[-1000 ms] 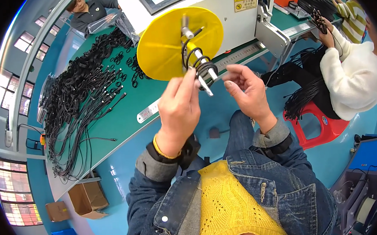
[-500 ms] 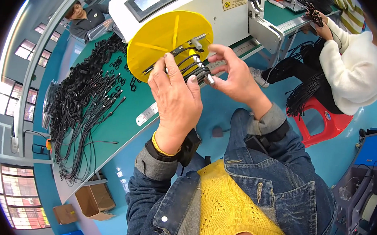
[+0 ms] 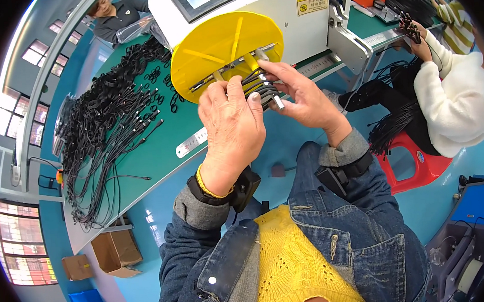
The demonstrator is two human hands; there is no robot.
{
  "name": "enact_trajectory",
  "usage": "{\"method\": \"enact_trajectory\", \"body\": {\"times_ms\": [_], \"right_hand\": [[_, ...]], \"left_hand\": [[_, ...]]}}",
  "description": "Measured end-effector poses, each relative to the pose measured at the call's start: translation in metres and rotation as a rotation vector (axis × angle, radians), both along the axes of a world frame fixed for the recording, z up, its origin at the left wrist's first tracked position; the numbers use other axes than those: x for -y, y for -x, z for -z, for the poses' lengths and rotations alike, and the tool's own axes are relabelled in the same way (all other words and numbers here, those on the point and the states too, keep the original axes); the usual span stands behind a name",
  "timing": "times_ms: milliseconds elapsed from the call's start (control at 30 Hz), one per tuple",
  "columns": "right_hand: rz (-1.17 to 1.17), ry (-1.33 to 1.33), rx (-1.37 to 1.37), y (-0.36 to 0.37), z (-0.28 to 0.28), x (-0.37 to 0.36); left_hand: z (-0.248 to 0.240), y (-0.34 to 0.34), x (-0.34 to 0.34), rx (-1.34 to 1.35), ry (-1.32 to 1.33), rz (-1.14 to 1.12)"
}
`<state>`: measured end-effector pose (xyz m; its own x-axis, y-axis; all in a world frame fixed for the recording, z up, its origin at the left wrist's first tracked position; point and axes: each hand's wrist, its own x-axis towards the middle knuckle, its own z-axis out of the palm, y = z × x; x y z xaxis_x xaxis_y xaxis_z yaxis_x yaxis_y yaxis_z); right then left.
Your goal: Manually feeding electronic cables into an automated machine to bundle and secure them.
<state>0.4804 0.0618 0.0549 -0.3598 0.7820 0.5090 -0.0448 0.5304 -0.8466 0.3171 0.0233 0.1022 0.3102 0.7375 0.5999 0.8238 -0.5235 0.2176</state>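
A coil of black cable (image 3: 260, 87) sits around the winding posts of a yellow disc (image 3: 204, 52) on the front of a white machine. My left hand (image 3: 231, 130) is closed on the coil's left side, with its fingertips hidden behind knuckles and cable. From the other side my right hand (image 3: 300, 99) grips the coil, its forefinger up near the disc and its thumb low by the bright tip of a metal post (image 3: 278, 102). A slotted metal bar (image 3: 230, 69) crosses the disc's face just above both hands.
On the green table (image 3: 140, 137), heaped black cables (image 3: 102, 121) lie to the left, with a steel ruler (image 3: 192, 141) along the front edge. At right a person in white (image 3: 454, 102) holds cables beside a red stool (image 3: 405, 159). Another person (image 3: 117, 16) is at far left.
My right hand has closed in from spread fingers onto the coil. My left fingers have curled round its left side. The whole view has shifted slightly.
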Motion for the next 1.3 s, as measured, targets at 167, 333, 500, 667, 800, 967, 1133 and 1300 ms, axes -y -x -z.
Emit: {"method": "enact_trajectory", "body": {"times_ms": [167, 333, 500, 667, 800, 967, 1133, 1300], "right_hand": [[0.004, 0.1, -0.094, 0.004, 0.002, 0.008], [0.072, 0.164, -0.231, 0.018, 0.008, 0.019], [0.5, -0.232, 0.058, 0.034, 0.008, 0.026], [0.535, -0.176, 0.017, 0.041, 0.004, 0.03], [0.565, -0.094, 0.016, 0.043, -0.002, 0.039], [0.662, -0.147, 0.121, 0.041, 0.004, 0.058], [0.633, -0.141, 0.13, 0.04, 0.012, 0.098], [0.431, -0.117, 0.345, 0.055, 0.048, 0.071]], "left_hand": [[0.011, -0.003, -0.004, 0.139, 0.042, -0.007], [0.008, -0.003, -0.003, 0.158, 0.093, 0.009], [-0.008, -0.003, -0.001, 0.064, 0.134, 0.107], [-0.021, 0.002, -0.005, -0.133, 0.303, 0.091], [-0.019, 0.004, -0.004, -0.142, 0.291, 0.121], [-0.014, -0.001, 0.021, -0.129, 0.278, 0.131], [-0.004, -0.001, 0.064, -0.124, 0.333, 0.16], [0.048, 0.037, 0.063, 0.066, 0.373, 0.154]]}}
